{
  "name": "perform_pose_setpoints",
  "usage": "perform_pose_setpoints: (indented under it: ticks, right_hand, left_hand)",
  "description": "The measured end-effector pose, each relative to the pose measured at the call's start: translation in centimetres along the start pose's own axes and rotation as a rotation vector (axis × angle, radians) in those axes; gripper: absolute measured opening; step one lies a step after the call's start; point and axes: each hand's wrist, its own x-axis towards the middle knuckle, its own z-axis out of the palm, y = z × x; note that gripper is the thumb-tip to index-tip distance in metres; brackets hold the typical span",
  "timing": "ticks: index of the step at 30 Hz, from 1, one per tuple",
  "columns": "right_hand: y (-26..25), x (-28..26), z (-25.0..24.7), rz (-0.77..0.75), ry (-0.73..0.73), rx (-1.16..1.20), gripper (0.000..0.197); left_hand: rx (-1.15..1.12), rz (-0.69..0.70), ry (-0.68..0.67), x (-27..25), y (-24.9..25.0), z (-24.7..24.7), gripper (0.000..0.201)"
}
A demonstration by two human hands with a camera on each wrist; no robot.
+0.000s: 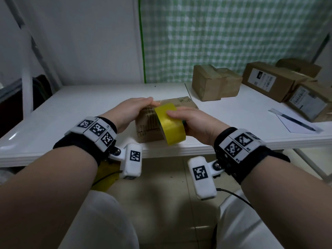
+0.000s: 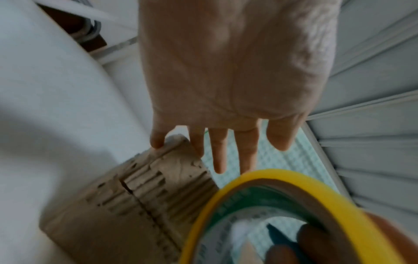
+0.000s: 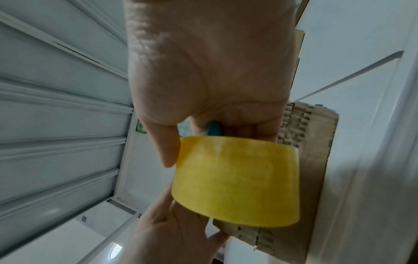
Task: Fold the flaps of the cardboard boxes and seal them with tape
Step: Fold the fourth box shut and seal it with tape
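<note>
Box (image 1: 152, 123) sat near the table's (image 1: 71, 105) front edge; left hand (image 1: 129, 112) pressed flat on top, right hand (image 1: 195, 123) gripped the tape roll (image 1: 170, 126).

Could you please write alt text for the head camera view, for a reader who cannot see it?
A person's right hand grips a yellow tape roll against a small brown cardboard box on a white table, while the left hand rests on the box. More cardboard boxes sit behind.

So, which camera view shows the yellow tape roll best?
The right wrist view: the yellow tape roll fills the centre, its whole outer band clear. The head view shows it smaller and partly under the right hand; the left wrist view shows only its blurred rim.
</note>
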Motion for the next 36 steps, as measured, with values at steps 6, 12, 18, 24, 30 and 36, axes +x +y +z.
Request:
perform_pose_setpoints:
  ticks: [6, 12, 18, 24, 30, 36]
  right_hand:
    - [0.1, -0.2, -1.3, -0.039, 0.121, -0.005, 0.04]
    - [0.1, -0.7, -1.9, -0.124, 0.12, -0.007, 0.056]
    - [0.0, -1.7, -2.2, -0.204, 0.113, -0.078, 0.061]
    - [-0.4, -2.3, -2.0, -0.217, 0.154, -0.169, 0.065]
    - [-1.9, -2.2, -2.3, -0.124, 0.189, -0.305, 0.036]
    - [-0.7, -1.6, -2.0, -0.016, 0.243, -0.407, 0.048]
  left_hand:
    - [0.029, 0.017, 0.111, 0.6, 0.6, 1.8, 0.032]
    - [-0.032, 0.067, 0.235, 1.5, 0.8, 1.9, 0.016]
    - [-0.1, -0.056, 0.149, 1.5, 1.9, 1.8, 0.006]
    - [0.089, -0.009, 0.192, 1.8, 3.0, 1.8, 0.016]
    - [0.124, -0.027, 0.241, 2.7, 3.9, 1.2, 0.014]
    - [0.127, 0.011, 0.281, 3.7, 4.1, 0.5, 0.011]
